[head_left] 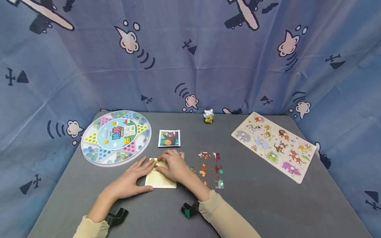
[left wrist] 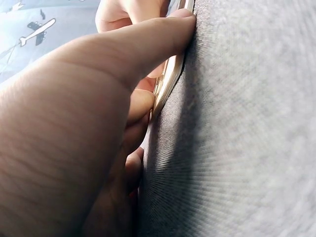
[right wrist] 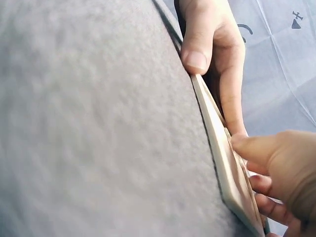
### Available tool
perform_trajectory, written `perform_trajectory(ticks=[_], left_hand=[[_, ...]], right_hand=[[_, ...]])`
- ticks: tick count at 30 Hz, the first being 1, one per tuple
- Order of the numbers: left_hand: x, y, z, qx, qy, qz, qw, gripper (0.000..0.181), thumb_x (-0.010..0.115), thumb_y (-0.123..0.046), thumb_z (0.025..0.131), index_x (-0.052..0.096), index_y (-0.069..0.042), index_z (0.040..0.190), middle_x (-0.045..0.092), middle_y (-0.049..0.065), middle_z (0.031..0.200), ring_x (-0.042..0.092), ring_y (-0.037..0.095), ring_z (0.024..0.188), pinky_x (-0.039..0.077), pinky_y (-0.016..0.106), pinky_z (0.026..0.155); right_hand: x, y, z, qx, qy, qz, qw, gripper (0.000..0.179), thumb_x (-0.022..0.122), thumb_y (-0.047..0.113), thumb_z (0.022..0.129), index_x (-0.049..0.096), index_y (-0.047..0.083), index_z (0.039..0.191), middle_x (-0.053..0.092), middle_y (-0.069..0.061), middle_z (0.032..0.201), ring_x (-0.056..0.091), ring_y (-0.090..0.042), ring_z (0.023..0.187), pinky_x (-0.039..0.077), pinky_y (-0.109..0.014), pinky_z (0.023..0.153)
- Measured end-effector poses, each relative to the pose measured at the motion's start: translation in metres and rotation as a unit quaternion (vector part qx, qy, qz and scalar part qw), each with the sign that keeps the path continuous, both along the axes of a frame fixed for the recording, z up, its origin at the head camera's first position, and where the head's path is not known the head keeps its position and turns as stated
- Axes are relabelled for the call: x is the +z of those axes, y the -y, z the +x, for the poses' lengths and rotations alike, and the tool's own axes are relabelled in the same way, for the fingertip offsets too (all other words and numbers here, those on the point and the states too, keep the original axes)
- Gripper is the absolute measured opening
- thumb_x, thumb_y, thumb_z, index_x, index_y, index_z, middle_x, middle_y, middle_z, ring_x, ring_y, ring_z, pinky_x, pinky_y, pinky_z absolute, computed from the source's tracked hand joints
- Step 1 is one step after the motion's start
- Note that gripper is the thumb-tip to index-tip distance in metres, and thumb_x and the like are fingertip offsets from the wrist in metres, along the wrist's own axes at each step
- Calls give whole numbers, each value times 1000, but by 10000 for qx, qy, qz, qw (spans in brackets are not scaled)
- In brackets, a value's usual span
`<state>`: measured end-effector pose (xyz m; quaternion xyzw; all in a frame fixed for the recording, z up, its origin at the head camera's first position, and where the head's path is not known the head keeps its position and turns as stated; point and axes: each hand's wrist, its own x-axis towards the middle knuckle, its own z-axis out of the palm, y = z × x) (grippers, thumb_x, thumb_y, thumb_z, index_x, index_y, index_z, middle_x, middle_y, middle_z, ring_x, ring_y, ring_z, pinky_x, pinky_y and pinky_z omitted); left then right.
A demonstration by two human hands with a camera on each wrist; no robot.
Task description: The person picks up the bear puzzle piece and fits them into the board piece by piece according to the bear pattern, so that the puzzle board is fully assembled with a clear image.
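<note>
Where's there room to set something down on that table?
A wide patch of grey table lies between the loose puzzle pieces and the animal board; a smaller one between the bear card and toy figure. It's crowded around the wooden tray: the left hand and right hand meet there, with those pieces close by.

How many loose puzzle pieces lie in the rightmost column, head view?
3: the top piece, the middle piece below it, the bottom piece below that. The right forearm may hide others farther left.

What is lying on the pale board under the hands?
On the board, part of a greenish puzzle piece shows between the left hand and right hand; whatever they cover is hidden.
</note>
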<state>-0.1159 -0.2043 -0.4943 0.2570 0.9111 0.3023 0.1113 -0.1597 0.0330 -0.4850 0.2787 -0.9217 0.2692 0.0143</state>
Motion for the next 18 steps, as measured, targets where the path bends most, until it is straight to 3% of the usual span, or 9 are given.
perform_trajectory(ticks=[10,18], left_hand=[[-1,1,1,9,-136,17,9999,89,75,-57,94,40,-17,166,33,1,173,16,42,162,17,68,128],[-3,0,0,34,-80,-41,10000,90,75,-58,94,39,-17,166,31,2,174,15,41,163,15,64,129]], right_hand=[[25,-14,-13,-42,365,-576,9977,45,84,30,94,74,7,130,72,-9,126,63,-29,121,43,-53,97],[47,-58,-23,-369,362,-821,9953,53,85,29,94,68,4,138,70,-13,130,65,-35,116,53,-56,99]])
